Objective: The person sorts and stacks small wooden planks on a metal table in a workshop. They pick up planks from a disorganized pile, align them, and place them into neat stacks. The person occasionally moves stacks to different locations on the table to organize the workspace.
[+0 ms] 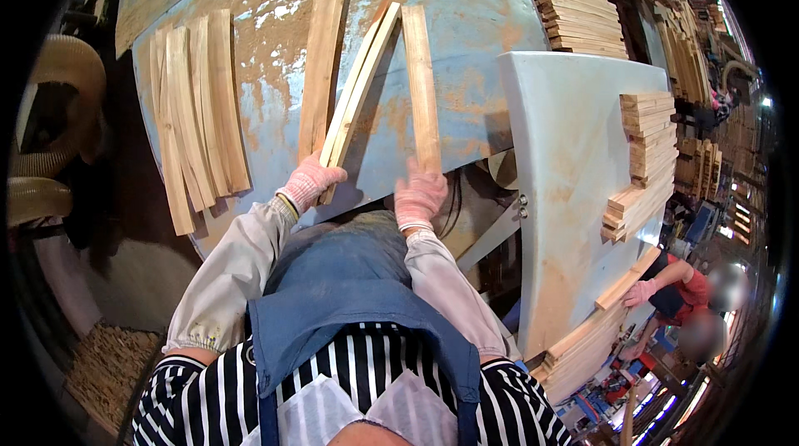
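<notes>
My left hand (311, 183), in a pink knit glove, is closed around the near end of a pair of narrow wooden strips (363, 84) that lean to the right. A wider wooden board (323, 63) runs away behind that hand; whether the fingers touch it I cannot tell. My right hand (420, 199), gloved alike and slightly blurred, is closed on the near end of another wooden board (421, 84). The far ends of the strips and this board nearly meet on the worn blue table (474, 38).
Several wooden strips (196, 105) lie side by side at the table's left. A pale side table (566, 138) bears stacked strips (649, 146). At the lower right, a co-worker's gloved hand (639, 293) rests on a board. A ribbed hose (71, 63) hangs at far left.
</notes>
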Tool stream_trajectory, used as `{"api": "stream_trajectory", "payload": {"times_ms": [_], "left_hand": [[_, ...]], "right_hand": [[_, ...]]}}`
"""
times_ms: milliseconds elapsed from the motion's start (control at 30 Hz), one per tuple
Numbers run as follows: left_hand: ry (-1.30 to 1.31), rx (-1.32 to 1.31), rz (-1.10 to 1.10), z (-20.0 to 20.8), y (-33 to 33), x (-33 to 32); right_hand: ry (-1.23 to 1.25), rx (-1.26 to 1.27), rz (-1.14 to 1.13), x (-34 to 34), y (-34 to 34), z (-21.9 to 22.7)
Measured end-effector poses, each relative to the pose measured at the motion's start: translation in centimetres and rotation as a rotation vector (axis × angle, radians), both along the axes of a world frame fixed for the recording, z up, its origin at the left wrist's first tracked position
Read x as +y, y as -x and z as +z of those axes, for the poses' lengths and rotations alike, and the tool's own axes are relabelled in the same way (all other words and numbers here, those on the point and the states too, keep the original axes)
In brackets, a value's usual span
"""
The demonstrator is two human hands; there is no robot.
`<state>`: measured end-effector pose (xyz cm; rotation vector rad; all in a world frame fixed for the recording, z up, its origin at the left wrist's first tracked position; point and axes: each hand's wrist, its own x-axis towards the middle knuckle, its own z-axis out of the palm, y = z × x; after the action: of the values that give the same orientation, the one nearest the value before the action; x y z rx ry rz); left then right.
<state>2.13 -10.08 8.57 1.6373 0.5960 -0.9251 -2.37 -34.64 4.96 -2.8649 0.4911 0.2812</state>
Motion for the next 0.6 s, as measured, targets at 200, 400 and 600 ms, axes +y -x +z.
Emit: {"api": "stream_trajectory", "payload": {"times_ms": [200,400,600], "left_hand": [[-0.009,0.021,0.0,-0.6,-0.1,0.8],[0.008,-0.045,0.003,-1.4,0.6,0.6],[-0.06,-0.14,-0.073,-3.0,2.9,-3.4]], "right_hand": [[-0.095,-0.183,-0.121,-0.3,0.8,-2.4],[-0.128,0.028,-0.248,-2.2,0.1,-2.4],[-1.127,0.027,-0.389,0.2,4.2,-2.9]]}}
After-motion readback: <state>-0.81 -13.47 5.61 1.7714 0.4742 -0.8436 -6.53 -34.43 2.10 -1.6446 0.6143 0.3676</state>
